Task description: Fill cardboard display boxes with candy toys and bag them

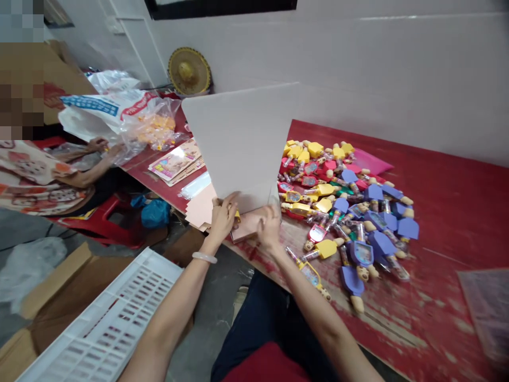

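Observation:
A large pale card (242, 143) stands upright over a shallow pinkish box (248, 224) at the table's front edge. My left hand (223, 215) is at the box's left side, its fingers bent around something with a yellow part that I cannot make out. My right hand (269, 227) is on the right side of the box, fingers curled and slightly blurred; what they hold, if anything, is hidden. Pink cards (201, 207) lie left of my left hand. Right of the box spreads a pile of yellow, red and purple toys (374, 223) with clear tubes.
Printed cards (175, 162) and plastic bags with orange pieces (155, 130) lie on the red table (449, 223). At the left a person's hands (105, 148) are by the bags. A white crate (115, 318), a cardboard box (59, 297) and a red stool (107, 223) stand below.

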Motion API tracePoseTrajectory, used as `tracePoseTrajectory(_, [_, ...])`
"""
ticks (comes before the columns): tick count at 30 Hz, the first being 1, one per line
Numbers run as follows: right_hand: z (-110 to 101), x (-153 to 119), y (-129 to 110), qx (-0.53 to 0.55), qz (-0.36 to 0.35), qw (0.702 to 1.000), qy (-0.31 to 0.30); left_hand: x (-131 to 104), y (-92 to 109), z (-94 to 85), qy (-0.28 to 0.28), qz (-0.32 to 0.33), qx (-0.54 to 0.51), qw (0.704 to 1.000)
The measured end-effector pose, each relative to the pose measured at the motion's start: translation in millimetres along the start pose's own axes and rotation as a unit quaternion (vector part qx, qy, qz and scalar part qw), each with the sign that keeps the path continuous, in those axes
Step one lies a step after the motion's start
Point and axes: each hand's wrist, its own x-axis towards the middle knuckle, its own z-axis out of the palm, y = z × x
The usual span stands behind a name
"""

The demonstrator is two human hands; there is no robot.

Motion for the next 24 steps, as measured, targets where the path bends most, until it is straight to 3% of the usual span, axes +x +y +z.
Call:
tracePoseTrajectory(2, [-40.0,31.1,31.3,-0.13,0.092,0.987,0.014,-0.1,-2.5,4.7,0.021,-0.014,-0.015,1.0])
tracePoseTrajectory(5, [-94.1,70.7,71.4,-0.239,0.14,0.954,-0.115,-0.9,-3.9,8.8,0.032,-0.037,-0.042,0.998])
tracePoseTrajectory(7, [-117.8,80.8,80.1,-0.207,0.134,0.957,-0.155,-1.5,-3.3,9.4,0.032,-0.051,-0.07,0.996])
tracePoseTrajectory(9, [-126.7,74.7,70.5,-0.065,0.118,0.982,-0.131,-1.8,-2.1,9.3,0.032,-0.061,-0.106,0.992])
tracePoseTrajectory(11, [-119.2,56.3,46.5,0.138,0.086,0.978,-0.13,-1.8,-1.3,9.1,0.037,-0.066,-0.131,0.988])
tracePoseTrajectory(14, [-85.4,24.5,0.8,0.322,0.033,0.914,-0.243,-1.6,-1.6,8.5,0.046,-0.061,-0.124,0.989])
tracePoseTrajectory(16, [-61.2,12.1,-23.6,0.328,0.009,0.897,-0.298,-1.8,-2.2,7.6,0.041,-0.049,-0.111,0.992])
tracePoseTrajectory(18, [-46.4,9.2,-36.5,0.289,-0.017,0.91,-0.298,-2.0,-2.5,6.8,0.033,-0.036,-0.103,0.994])
tracePoseTrajectory(24, [-53.8,26.7,-31.0,0.183,-0.059,0.94,-0.282,0.0,-0.1,7.8,0.034,-0.05,-0.099,0.993])
